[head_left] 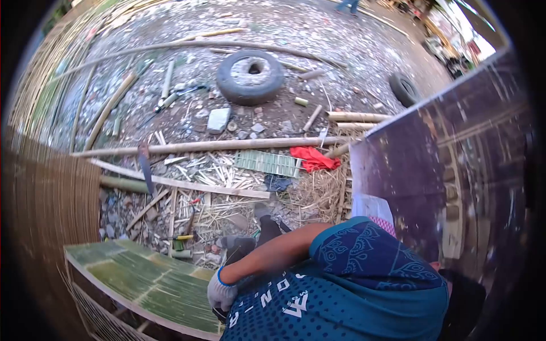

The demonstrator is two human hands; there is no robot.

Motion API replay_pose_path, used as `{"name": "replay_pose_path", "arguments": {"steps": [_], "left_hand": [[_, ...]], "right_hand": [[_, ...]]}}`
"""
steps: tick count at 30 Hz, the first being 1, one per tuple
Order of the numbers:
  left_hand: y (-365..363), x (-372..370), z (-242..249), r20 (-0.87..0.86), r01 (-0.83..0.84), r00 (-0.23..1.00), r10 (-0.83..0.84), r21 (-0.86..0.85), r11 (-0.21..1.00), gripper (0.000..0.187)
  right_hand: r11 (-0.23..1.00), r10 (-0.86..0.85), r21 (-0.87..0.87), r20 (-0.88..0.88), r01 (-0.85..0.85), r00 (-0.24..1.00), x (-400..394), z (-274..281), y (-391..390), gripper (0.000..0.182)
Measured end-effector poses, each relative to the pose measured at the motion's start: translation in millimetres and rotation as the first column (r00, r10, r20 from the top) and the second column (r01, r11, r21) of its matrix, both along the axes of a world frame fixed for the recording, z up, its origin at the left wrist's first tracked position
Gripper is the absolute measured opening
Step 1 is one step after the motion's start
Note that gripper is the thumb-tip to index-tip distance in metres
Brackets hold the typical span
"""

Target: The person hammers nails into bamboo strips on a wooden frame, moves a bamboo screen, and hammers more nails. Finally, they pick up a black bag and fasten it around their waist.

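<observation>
My right hand (222, 292), in a white knit glove with a blue cuff, is low in the view beside my shirt. Its fingers look curled, and a thin dark edge shows just beneath them, but I cannot make out what they hold. Right by the hand lies a panel of flattened green bamboo strips (153, 281) with a pale wooden edge. My left hand is out of view. On the ground ahead are a tool with a yellow handle (185, 237) and a saw-like dark blade (146, 170) leaning against a bamboo pole (210, 146).
Bamboo offcuts (222, 170), a green slatted piece (264, 162) and a red cloth (314, 159) lie ahead. Farther off are a tire (250, 77) and a pale block (218, 120). Bundled strips stand left; a dark panel (409, 153) rises right. Another person's legs (347, 5) show far away.
</observation>
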State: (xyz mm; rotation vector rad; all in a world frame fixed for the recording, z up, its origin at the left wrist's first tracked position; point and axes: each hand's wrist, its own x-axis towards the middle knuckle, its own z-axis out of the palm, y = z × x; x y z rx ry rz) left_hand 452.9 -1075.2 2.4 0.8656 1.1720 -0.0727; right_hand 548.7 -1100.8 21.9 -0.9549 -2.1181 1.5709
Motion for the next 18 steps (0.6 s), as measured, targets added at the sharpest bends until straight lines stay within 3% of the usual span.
{"name": "replay_pose_path", "arguments": {"steps": [1,4,5,9,13,18], "left_hand": [[-0.4,6.8,1.1,0.002,0.032,0.999,-0.032,0.001,0.999,0.067],[-6.9,24.3,7.8,-0.005,0.089,0.996,-0.089,-0.008,0.996,0.069],[-9.4,29.2,10.2,-0.011,0.101,0.995,-0.101,-0.013,0.995,0.069],[-19.9,42.9,21.3,-0.041,0.119,0.992,-0.12,-0.02,0.993,0.072],[-23.6,53.3,34.3,-0.066,0.104,0.992,-0.107,-0.043,0.994,0.074],[-26.8,68.3,57.0,-0.107,0.078,0.991,-0.086,-0.079,0.994,0.078]], "right_hand": [[0.994,-0.108,-0.025,-0.082,0.106,0.991,19.2,7.4,-12.8,0.031],[0.953,-0.3,-0.072,-0.08,0.295,0.951,56.4,27.5,-40.6,0.03],[0.951,-0.298,-0.094,-0.035,0.294,0.954,72.6,40.1,-48.1,0.04],[0.895,-0.425,-0.171,-0.037,0.413,0.905,115.1,64.2,-84.8,0.036],[0.894,-0.439,-0.154,-0.115,0.421,0.891,132.9,49.0,-101.9,0.03],[0.861,-0.486,-0.21,-0.064,0.464,0.872,166.7,57.6,-120.3,0.032]]}}
